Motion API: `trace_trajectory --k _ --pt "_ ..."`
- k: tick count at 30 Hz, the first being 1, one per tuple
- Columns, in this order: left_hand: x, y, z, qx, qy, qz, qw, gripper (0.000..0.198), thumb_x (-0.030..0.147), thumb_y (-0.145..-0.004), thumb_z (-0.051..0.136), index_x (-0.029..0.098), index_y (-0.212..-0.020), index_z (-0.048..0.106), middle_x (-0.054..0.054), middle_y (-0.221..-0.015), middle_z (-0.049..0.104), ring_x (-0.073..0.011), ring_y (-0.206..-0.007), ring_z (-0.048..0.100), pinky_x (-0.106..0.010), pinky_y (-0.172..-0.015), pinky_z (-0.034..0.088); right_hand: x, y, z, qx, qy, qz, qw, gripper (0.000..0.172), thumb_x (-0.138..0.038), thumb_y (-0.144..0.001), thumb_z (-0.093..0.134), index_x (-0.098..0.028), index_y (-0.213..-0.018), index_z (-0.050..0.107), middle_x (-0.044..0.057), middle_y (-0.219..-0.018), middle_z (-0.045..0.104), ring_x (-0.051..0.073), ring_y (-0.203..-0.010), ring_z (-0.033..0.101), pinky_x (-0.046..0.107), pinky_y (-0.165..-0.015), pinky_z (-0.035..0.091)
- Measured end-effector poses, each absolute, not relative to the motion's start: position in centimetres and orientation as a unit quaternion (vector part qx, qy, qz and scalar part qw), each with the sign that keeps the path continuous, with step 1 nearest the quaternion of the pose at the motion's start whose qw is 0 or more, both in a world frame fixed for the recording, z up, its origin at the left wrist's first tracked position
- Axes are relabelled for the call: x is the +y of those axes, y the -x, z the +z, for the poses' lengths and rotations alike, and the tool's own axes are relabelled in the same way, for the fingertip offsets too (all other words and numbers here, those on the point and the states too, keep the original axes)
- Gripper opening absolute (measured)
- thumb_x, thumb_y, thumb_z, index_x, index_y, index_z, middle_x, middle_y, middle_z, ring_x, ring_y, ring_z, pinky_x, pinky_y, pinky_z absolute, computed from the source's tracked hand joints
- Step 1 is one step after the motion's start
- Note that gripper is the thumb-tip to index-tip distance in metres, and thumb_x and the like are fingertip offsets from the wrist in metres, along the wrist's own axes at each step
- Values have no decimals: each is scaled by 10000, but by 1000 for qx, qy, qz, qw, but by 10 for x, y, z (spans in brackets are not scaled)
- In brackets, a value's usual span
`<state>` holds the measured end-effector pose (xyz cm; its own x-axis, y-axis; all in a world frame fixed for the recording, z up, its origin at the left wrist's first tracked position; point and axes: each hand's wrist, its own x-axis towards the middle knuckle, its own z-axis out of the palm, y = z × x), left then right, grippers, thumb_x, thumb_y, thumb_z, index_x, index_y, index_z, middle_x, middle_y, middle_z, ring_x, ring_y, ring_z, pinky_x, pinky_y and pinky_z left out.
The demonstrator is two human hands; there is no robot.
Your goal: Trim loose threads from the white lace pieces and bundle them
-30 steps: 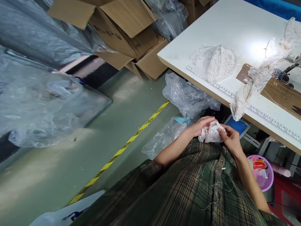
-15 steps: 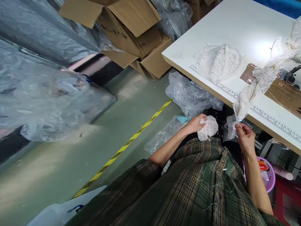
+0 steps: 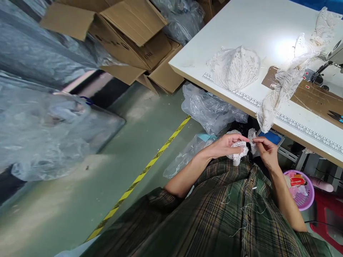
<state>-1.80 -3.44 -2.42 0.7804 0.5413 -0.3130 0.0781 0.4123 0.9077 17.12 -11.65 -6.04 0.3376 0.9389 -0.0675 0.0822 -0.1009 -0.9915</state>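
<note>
Two hands meet over lap (image 3: 235, 203), below table (image 3: 241, 21) edge. L hand (image 3: 227, 144) grips bunched lace (image 3: 239, 156); R hand (image 3: 266, 151) pinches small lace bit (image 3: 252, 137) just beside it. Lace pile (image 3: 235, 66) sits on table.

Dark green-and-brown plaid garment (image 3: 227, 221), elbow-length sleeves (image 3: 160, 201), loose white threads (image 3: 242, 228) across it.
</note>
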Motion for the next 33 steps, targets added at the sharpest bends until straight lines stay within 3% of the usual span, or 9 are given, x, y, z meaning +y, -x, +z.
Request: trace_trajectory --k 4,7,13,20,23,25,27,33 --pt "-35 16 -18 275 -496 156 809 479 356 -713 847 156 -1123 698 -89 -1078 670 -137 -894 618 -248 -782 496 -123 -158 -54 -447 565 458 521 241 -437 -809 626 -223 -836 732 50 -920 718 201 -836 638 333 -744 503" --pt "-35 16 -19 278 -485 162 813 496 357 -698 857 157 -1122 696 -70 -1026 666 -135 -898 611 -250 -793 496 -127 -149 -50 -443 536 476 538 257 -471 -813 659 -221 -805 718 43 -854 706 185 -787 622 314 -714 505" --pt "-33 14 -13 283 -525 149 789 424 418 -726 825 129 -1009 700 -43 -895 668 -108 -755 597 -236 -700 477 -127 -152 -38 -442 546 479 526 334 -534 -834 658 -217 -737 693 38 -785 682 156 -700 578 273 -623 478" --pt "-30 12 -9 287 -587 160 740 393 485 -752 781 126 -886 693 -35 -787 656 -111 -698 583 -246 -669 483 -128 -159 -21 -467 557 457 513 295 -478 -838 652 -214 -707 654 32 -766 668 146 -660 561 259 -576 448" --pt "-27 15 -5 272 -648 217 677 289 428 -748 794 154 -811 726 -100 -1011 680 -185 -927 631 -328 -844 506 -130 -159 -16 -488 557 442 507 218 -399 -834 657 -212 -723 659 34 -793 681 156 -707 591 273 -634 474" --pt "-25 17 -2 247 -679 252 643 207 368 -746 803 172 -763 738 -125 -1270 624 -245 -1166 587 -398 -1021 443 -131 -160 -14 -501 552 434 506 172 -355 -836 656 -210 -744 666 36 -821 692 158 -727 603 275 -653 479" --pt "-22 18 1 216 -686 248 649 177 345 -765 792 176 -756 739 -121 -1371 588 -269 -1263 550 -432 -1089 394 -131 -160 -12 -515 544 431 504 139 -319 -843 655 -211 -758 670 36 -839 699 156 -731 606 273 -653 474" --pt "-16 11 -4 203 -661 220 688 264 417 -750 804 163 -789 744 -106 -1003 742 -218 -979 670 -390 -958 487 -127 -158 -6 -527 541 423 501 130 -317 -837 659 -218 -753 668 29 -802 705 172 -756 631 299 -704 500"
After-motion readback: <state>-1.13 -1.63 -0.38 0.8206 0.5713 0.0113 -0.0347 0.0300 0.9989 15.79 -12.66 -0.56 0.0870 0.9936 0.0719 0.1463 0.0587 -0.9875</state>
